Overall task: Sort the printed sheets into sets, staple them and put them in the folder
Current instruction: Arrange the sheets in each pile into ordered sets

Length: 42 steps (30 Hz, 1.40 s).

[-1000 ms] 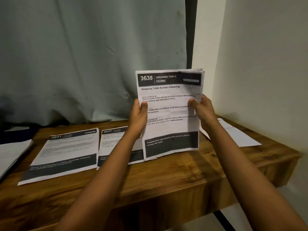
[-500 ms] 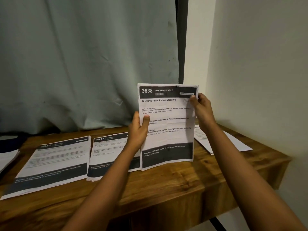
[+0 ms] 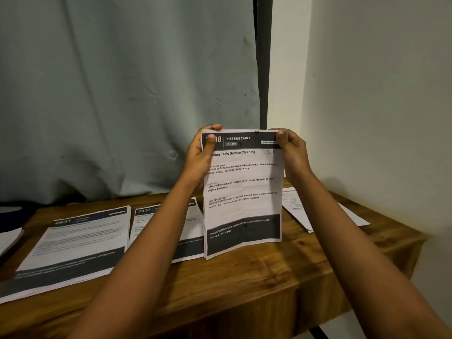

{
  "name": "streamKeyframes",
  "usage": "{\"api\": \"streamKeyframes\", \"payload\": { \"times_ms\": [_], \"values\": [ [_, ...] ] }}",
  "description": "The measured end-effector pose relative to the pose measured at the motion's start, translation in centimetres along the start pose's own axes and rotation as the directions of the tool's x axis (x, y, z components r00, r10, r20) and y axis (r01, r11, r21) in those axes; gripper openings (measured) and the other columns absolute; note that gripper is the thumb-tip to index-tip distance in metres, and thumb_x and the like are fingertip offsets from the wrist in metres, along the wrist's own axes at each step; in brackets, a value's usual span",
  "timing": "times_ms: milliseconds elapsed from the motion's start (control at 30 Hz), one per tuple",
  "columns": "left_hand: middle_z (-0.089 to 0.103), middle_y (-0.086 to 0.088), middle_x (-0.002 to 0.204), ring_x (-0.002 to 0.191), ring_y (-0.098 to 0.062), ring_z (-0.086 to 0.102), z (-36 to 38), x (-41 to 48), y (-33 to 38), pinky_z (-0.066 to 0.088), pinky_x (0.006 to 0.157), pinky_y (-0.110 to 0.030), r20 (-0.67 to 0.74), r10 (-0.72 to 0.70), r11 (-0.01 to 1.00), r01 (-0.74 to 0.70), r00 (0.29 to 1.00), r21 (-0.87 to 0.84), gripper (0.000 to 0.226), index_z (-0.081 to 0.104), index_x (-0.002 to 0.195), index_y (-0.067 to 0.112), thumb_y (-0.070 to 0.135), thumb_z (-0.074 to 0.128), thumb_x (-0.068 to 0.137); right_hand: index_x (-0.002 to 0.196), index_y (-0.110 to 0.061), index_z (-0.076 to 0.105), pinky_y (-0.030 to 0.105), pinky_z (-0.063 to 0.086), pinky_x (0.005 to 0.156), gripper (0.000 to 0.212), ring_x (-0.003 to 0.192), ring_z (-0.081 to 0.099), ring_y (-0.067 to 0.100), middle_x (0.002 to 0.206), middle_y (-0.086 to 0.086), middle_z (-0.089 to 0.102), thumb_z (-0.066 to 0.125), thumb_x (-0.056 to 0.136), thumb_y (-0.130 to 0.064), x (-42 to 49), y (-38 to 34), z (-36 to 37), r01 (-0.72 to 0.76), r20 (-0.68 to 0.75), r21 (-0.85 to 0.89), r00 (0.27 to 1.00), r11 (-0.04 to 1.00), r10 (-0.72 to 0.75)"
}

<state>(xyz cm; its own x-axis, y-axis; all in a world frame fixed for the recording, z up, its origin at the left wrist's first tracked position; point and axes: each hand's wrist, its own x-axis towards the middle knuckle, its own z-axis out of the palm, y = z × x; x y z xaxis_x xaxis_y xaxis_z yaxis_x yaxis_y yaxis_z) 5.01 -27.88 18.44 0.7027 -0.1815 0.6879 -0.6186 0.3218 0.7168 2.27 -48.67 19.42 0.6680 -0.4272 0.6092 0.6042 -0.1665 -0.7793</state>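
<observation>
While upright on the worktop [image 3: 244,285], the "Dressing Table" sheet set [image 3: 243,192] is pinched at its top corners — left hand [image 3: 199,157], right hand [image 3: 292,152]. Thin, floppy paper — likely best held near the edges.

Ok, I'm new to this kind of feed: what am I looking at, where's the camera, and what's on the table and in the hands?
No machine here: a person works with bare hands. The single picture comes from a camera worn on their head, looking forward and down. The left hand and right hand hold a set of sheets headed Dressing Table upright, with the fingers pinching its top corners. On the wooden table lie a pile numbered 2641, a pile numbered 2437 beside it, and loose sheets on the right.
</observation>
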Motion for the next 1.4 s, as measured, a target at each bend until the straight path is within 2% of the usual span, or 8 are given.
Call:
{"api": "streamKeyframes", "payload": {
  "times_ms": [333,433,533,667,800,1033,1200,1400],
  "values": [
    [0.07,-0.002,0.095,0.08,-0.016,0.07,0.6,0.8,0.5,0.059,0.066,-0.031,-0.068,-0.058,0.99,0.048,0.996,-0.131,0.009,0.058,0.097,0.018,0.02,0.049,0.099,0.101,-0.011,0.066,0.025,0.049,0.077,0.024,0.082,0.061,0.015,0.09,0.001,0.068,0.046,0.101,-0.024,0.4,0.2,-0.1,-0.096,-0.069,0.11,0.992,0.989,0.104],
    [0.07,-0.006,0.099,0.086,-0.022,0.07,0.6,0.9,0.4,0.06,0.072,-0.037,-0.056,-0.06,0.989,0.052,0.997,-0.139,0.011,0.058,0.096,0.019,0.022,0.048,0.099,0.114,-0.014,0.061,0.031,0.041,0.091,0.023,0.107,0.058,0.018,0.107,-0.002,0.064,0.045,0.1,-0.023,0.2,0.4,0.4,0.016,-0.209,-0.233,0.976,0.972,-0.066],
    [0.069,-0.008,0.101,0.086,-0.022,0.07,1.1,1.1,0.5,0.06,0.072,-0.036,-0.073,-0.063,0.988,0.051,0.995,-0.146,0.012,0.058,0.095,0.019,0.024,0.048,0.1,0.137,-0.023,0.048,0.04,0.01,0.112,0.04,0.144,0.023,0.024,0.149,0.002,0.039,0.043,0.098,-0.025,-0.1,0.8,1.1,0.312,-0.023,-0.783,0.85,0.538,-0.526],
    [0.067,-0.011,0.103,0.084,-0.02,0.069,2.0,1.3,0.6,0.058,0.068,-0.031,-0.068,-0.04,0.989,0.03,0.997,-0.148,0.014,0.055,0.094,0.018,0.022,0.044,0.101,0.129,-0.019,0.053,0.044,-0.001,0.114,0.036,0.146,0.016,0.024,0.146,0.005,0.044,0.039,0.097,-0.029,-0.2,1.1,3.1,0.589,0.369,-0.777,0.714,0.225,-0.595],
    [0.068,-0.01,0.104,0.085,-0.02,0.07,1.9,1.2,0.4,0.057,0.068,-0.031,-0.104,-0.085,0.982,0.066,0.991,-0.176,0.016,0.054,0.092,0.017,0.021,0.042,0.102,0.097,-0.016,0.056,0.041,0.0,0.112,0.017,0.136,0.04,0.021,0.11,0.001,0.066,0.04,0.095,-0.016,0.6,0.8,2.8,0.608,0.353,-0.747,0.706,0.269,-0.613],
    [0.07,-0.004,0.094,0.078,-0.015,0.069,1.0,1.4,0.5,0.059,0.075,-0.036,-0.182,-0.146,0.968,0.103,0.972,-0.229,0.02,0.053,0.087,0.016,0.02,0.041,0.102,0.095,-0.019,0.062,0.042,0.015,0.105,0.024,0.11,0.055,0.016,0.103,-0.004,0.066,0.039,0.1,-0.022,2.4,1.3,-1.7,0.385,0.159,-0.716,0.903,0.583,-0.4],
    [0.071,-0.003,0.095,0.08,-0.017,0.07,1.6,1.9,0.7,0.058,0.067,-0.033,-0.213,-0.176,0.969,0.131,0.961,-0.209,0.021,0.054,0.086,0.017,0.022,0.041,0.102,0.089,-0.014,0.068,0.04,0.053,0.086,0.014,0.082,0.064,0.013,0.088,-0.002,0.069,0.056,0.095,-0.019,2.9,1.1,-1.6,0.155,0.016,-0.233,0.988,0.96,-0.156],
    [0.071,-0.003,0.094,0.078,-0.015,0.071,1.3,1.7,0.7,0.057,0.063,-0.028,-0.195,-0.176,0.965,0.13,0.965,-0.229,0.02,0.053,0.087,0.016,0.02,0.041,0.102,0.097,-0.006,0.063,0.03,0.056,0.073,0.008,0.077,0.065,0.008,0.088,-0.001,0.069,0.058,0.093,-0.011,3.0,1.2,-1.9,0.053,0.022,-0.048,0.998,0.997,-0.052]
  ]
}}
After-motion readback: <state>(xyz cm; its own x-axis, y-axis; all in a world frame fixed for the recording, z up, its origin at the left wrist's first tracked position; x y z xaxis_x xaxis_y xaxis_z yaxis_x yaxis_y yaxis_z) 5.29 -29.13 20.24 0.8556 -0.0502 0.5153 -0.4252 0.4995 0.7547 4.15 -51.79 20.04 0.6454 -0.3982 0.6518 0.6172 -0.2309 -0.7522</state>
